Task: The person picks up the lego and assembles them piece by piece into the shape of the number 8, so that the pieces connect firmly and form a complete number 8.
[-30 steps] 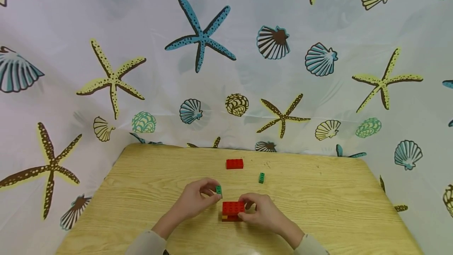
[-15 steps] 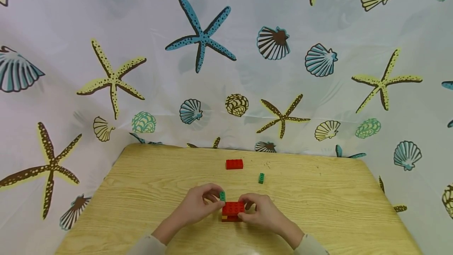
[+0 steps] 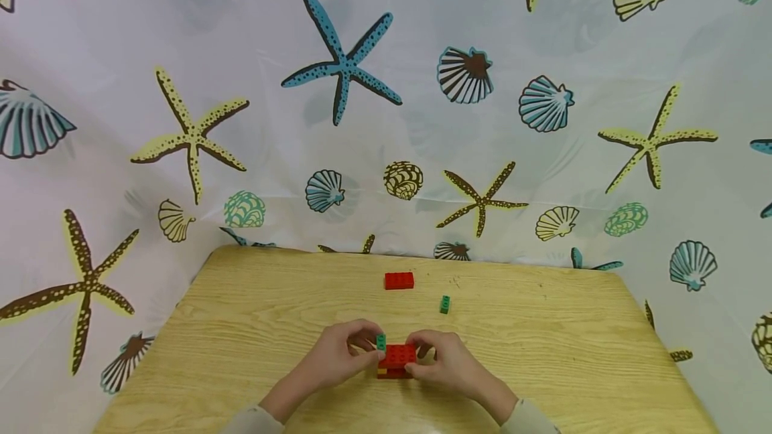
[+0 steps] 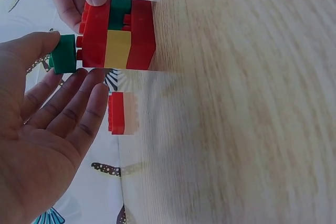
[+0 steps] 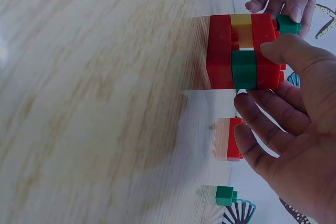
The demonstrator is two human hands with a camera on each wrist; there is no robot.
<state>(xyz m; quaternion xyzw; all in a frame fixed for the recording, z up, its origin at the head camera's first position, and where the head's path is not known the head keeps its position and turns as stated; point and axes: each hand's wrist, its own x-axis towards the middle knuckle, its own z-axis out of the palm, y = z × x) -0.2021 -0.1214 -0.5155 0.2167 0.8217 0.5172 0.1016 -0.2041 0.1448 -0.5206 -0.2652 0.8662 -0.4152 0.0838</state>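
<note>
My left hand [image 3: 338, 355] pinches a small green brick [image 4: 64, 54] between thumb and fingers, right over the studs at the left end of a brick stack. The stack has a red brick on top [image 3: 401, 355] and a red brick at the bottom [image 4: 143, 38]. Between these two layers sit a yellow brick [image 4: 118, 48] on the left and another green brick [image 5: 244, 70] on the right, with a gap between them. From the right side, my right hand [image 3: 452, 364] grips the stack, thumb in front on the top red brick and fingers behind.
Behind the stack, a loose red brick [image 3: 399, 280] lies toward the back of the wooden table [image 3: 271, 286]. A loose green brick [image 3: 445, 305] lies a little nearer, to its right. A white curtain [image 3: 410, 132] with starfish and shells surrounds the table's back and sides.
My left hand has carried the green brick rightward and nearer, from beside the stack to over the left end of its top. The right hand has stayed on the stack.
</note>
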